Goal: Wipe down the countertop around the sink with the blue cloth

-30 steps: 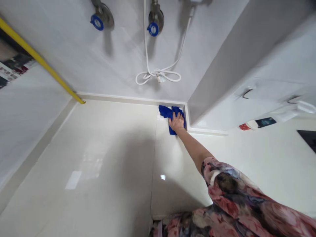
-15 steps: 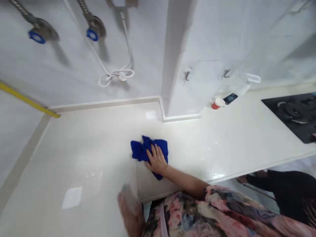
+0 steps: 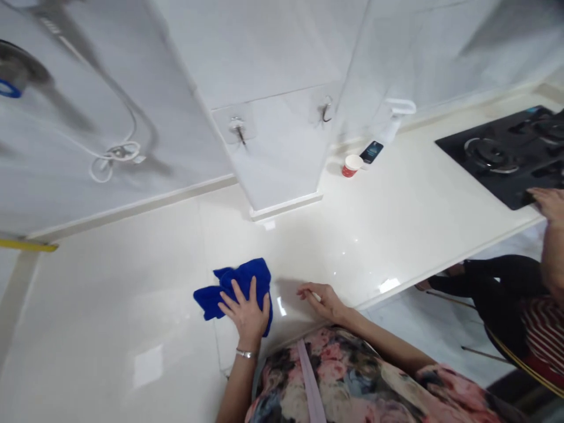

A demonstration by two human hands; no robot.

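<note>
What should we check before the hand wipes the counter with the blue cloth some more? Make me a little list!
1. Cloth under a hand: ok. The left hand lies flat on the blue cloth.
2. Other hand out of the way: ok. The right hand rests on the counter beside the cloth, not on it.
3. Room around the cloth: ok. The paper cup and the phone sit far back by the wall.
4. Stove apart from the cloth: ok. The stove is far to the right, where another person's hand touches it.
5. Cloth wet or dry: cannot tell.
</note>
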